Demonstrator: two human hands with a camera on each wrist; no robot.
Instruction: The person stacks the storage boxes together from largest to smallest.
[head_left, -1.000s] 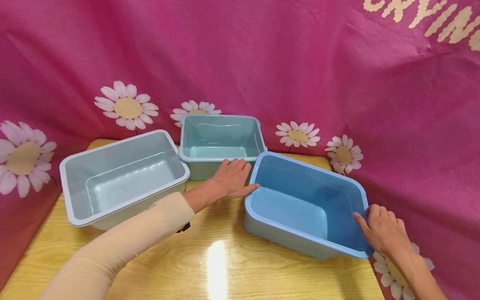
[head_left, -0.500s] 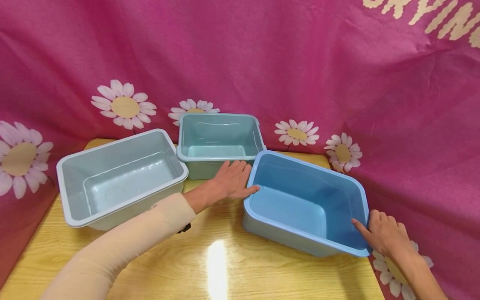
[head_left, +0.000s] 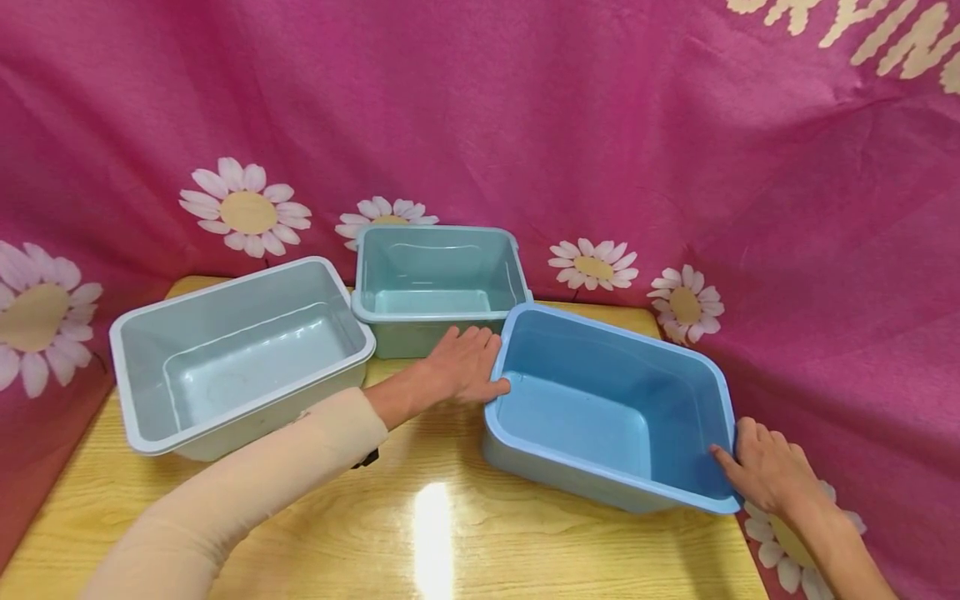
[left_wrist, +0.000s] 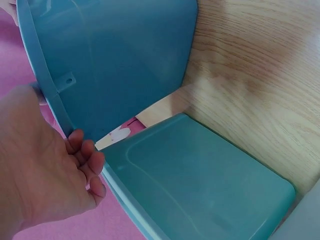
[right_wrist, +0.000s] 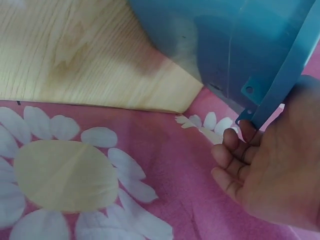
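Cream-colored letters (head_left: 874, 37), legible approx. as "RYIN" and cut off by the frame edge, run across the upper R corner of a magenta cloth (head_left: 480, 108) printed w/ white-petaled daisies (head_left: 247, 212). Below it, three plastic bins sit at a wood-grain tabletop (head_left: 337, 542), all w/ their openings up. The blue bin (head_left: 600, 367), at R of ctr. and set at an angle, is in a person's grasp at both ends: the left hand (head_left: 461, 367) grips the near-L rim, thumb over the inner side, fingers curled outside, and the right hand (head_left: 772, 462) grips the far-R end the same way, thumb in, fingers out. Its inner floor and walls show plainly; whether its base rests on the tabletop or is raised can't be told. A small tab w/ a hole (left_wrist: 67, 81) shows under its rim in the left wrist view. Behind, at ctr., stands the teal bin (head_left: 405, 337), its front R corner close by the blue one's back L corner; contact btwn them unclear. The gray bin (head_left: 240, 312) stands at L, angled, its R corner just beside the teal one, light gleaming on its inner floor. A beige sleeve (head_left: 255, 492) covers the L forearm, w/ a dark item (head_left: 366, 459) partly hidden beneath the cuff.
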